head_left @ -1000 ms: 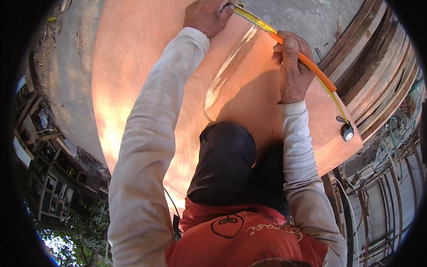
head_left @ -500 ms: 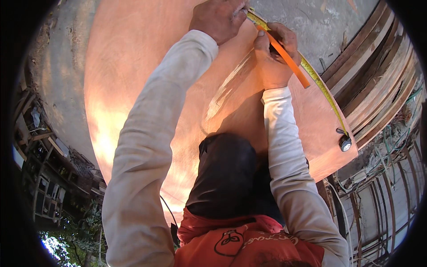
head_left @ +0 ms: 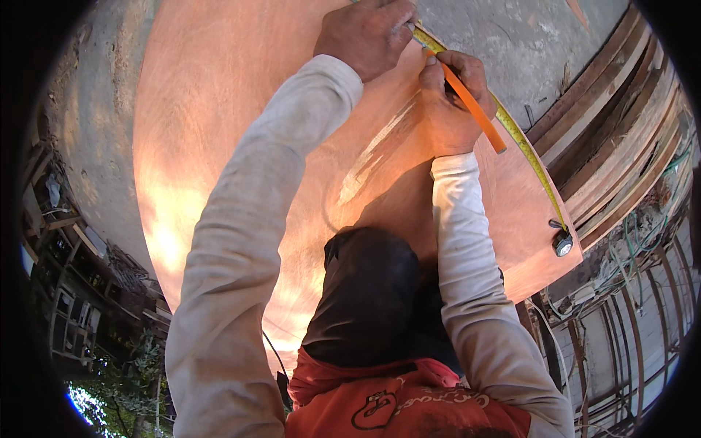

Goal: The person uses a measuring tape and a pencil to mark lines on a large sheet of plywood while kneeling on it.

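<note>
A yellow tape measure blade (head_left: 526, 144) runs along the far right edge of a reddish plywood sheet (head_left: 292, 171). Its dark case (head_left: 562, 242) lies near the sheet's right corner. At the far edge, my left hand (head_left: 367, 36) is closed on the blade, its fingertips partly hidden. My right hand (head_left: 460, 104) grips a flat orange carpenter's pencil (head_left: 476, 109) between thumb and fingers. The pencil's far end is at the board edge beside the blade, close to my left fingers; whether the tip touches wood I cannot tell.
Long timber boards (head_left: 606, 146) are stacked on the right, just past the sheet. Grey concrete floor (head_left: 522, 55) lies beyond the far edge. My bent knee (head_left: 365, 285) is over the sheet's near part. Green cords (head_left: 635, 248) tangle at the right.
The view has shifted slightly, so both hands and the pencil appear a little lower. The grips on the blade and the pencil look the same.
</note>
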### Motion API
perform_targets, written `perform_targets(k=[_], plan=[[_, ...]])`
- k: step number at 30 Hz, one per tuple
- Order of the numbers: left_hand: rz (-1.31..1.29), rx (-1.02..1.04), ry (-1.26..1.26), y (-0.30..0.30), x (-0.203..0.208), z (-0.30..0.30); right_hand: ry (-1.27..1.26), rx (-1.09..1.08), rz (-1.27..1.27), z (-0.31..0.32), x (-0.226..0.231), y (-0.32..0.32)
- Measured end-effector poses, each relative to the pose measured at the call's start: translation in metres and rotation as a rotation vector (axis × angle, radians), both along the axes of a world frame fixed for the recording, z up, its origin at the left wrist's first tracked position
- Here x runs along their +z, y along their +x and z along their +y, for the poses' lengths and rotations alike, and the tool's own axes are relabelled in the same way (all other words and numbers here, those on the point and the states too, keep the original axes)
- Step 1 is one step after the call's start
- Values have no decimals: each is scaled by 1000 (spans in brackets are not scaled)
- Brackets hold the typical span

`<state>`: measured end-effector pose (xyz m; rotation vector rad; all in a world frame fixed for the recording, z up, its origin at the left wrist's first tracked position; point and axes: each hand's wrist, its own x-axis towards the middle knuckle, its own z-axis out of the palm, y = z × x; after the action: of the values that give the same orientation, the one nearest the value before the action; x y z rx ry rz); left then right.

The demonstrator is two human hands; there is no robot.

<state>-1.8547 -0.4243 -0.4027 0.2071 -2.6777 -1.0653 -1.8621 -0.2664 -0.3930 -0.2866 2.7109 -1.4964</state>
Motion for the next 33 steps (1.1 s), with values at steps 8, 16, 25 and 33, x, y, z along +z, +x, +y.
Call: perform_targets(k=[8,16,25,33], plan=[[-14,-8,-41,-1,-1,-1,8,16,-19,1,-4,-1],[17,-16,-32,1,-3,-2,37,36,24,0,-4,-1],[33,-15,-41,0,-3,-1,-16,42,10,0,-7,-4],[-5,2,-49,1,-3,0,-54,56,-87,0,-2,-2]])
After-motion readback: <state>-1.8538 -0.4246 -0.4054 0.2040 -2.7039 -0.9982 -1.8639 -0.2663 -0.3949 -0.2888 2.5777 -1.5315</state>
